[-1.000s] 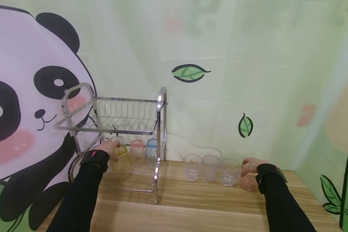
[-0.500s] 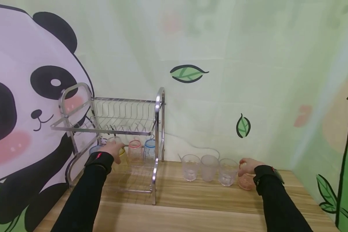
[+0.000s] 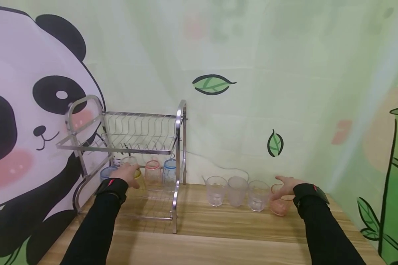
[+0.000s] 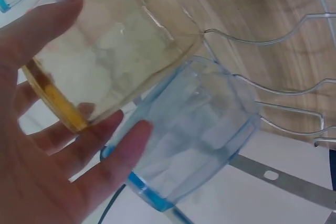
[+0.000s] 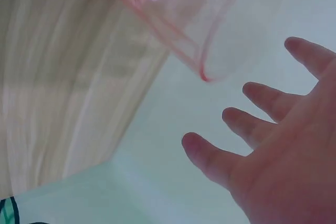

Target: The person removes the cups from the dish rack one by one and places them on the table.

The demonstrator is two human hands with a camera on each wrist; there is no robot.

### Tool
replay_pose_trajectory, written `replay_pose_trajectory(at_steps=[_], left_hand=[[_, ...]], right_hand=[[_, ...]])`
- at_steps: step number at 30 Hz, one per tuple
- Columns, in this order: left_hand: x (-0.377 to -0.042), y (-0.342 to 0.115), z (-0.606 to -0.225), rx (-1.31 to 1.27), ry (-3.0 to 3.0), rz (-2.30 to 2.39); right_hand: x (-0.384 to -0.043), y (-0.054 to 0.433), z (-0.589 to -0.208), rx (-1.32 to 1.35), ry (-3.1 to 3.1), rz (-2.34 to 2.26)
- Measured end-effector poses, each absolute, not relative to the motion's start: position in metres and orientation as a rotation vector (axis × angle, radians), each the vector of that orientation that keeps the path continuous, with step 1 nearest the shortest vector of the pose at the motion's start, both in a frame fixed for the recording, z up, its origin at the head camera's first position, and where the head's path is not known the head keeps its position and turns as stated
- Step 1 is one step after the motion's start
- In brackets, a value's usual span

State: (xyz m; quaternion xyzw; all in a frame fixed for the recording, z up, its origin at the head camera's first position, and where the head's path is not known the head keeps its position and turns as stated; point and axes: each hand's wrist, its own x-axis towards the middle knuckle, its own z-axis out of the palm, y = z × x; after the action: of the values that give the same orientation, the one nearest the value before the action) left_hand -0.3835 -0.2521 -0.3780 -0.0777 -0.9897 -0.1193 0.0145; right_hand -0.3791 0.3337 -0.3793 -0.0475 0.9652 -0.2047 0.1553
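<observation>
In the head view my left hand [image 3: 127, 175] reaches under the dish rack's [image 3: 142, 151] upper shelf. The left wrist view shows its thumb and fairly straight fingers on either side of a yellow-tinted glass [image 4: 121, 51], which stands upside down with its amber-edged base up. A blue-edged glass [image 4: 194, 124] is close beside the fingertips. On the right, my right hand [image 3: 286, 186] is spread at an upright pink glass [image 3: 279, 206] on the table. From the right wrist view, the fingers lie straight and apart from that glass, near its rim.
Red-edged [image 3: 153, 173] and blue-edged [image 3: 170, 173] glasses stand at the back of the rack's lower level. Three clear glasses, including a frosted one [image 3: 237, 191], form a row left of the pink glass on the wooden table [image 3: 219, 224]. A printed cloth backdrop [image 3: 232, 129] hangs behind.
My right hand has spread its curled fingers at the pink glass and moved slightly up off it. My left hand's fingers have loosened around the yellow glass.
</observation>
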Motion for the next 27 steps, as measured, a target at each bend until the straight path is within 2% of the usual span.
replay_pose_trajectory(at_steps=[11,18,24,27], left_hand=[[-0.371,-0.259,-0.372,-0.277,-2.976,-0.521],[-0.341,-0.26,-0.373,-0.359,-2.763,-0.837],[-0.297,-0.254,-0.392,-0.203,-2.605,-1.187],[-0.288,-0.249,-0.402,-0.167,-2.572,-1.305]], right_hand=[[-0.356,0.327,-0.343,-0.401,2.93,-0.627],[-0.313,0.313,-0.337,-0.473,2.968,-0.936],[-0.263,0.297,-0.344,-0.489,2.811,-1.435],[-0.246,0.289,-0.35,-0.488,2.729,-1.595]])
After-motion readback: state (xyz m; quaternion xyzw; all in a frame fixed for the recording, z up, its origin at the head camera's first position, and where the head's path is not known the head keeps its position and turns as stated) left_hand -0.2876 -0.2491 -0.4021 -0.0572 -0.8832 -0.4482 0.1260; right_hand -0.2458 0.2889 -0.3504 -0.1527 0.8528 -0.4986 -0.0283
